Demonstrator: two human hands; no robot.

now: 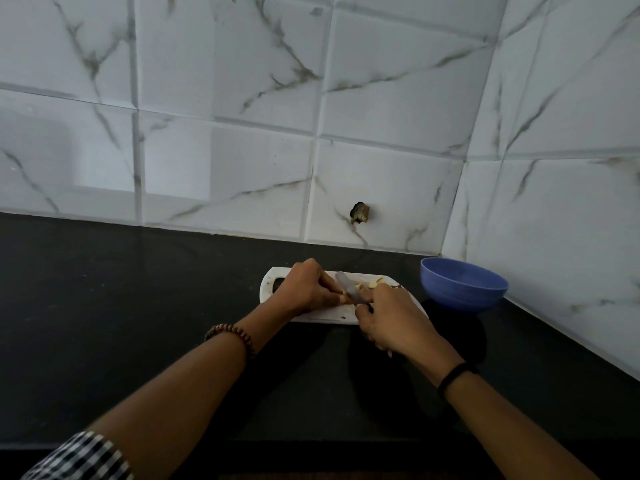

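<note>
A knife (348,289) is gripped in the curled right hand (391,318) over the white cutting board (268,282) on the black table (138,306). A food piece (343,299), mostly hidden, is pinched by the left hand (308,289). A blue bowl (464,284) stands just right of the board.

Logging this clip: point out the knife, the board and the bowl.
knife (347,287), head view, blade.
board (320,317), head view, near edge.
bowl (458,298), head view, outer wall.
</note>
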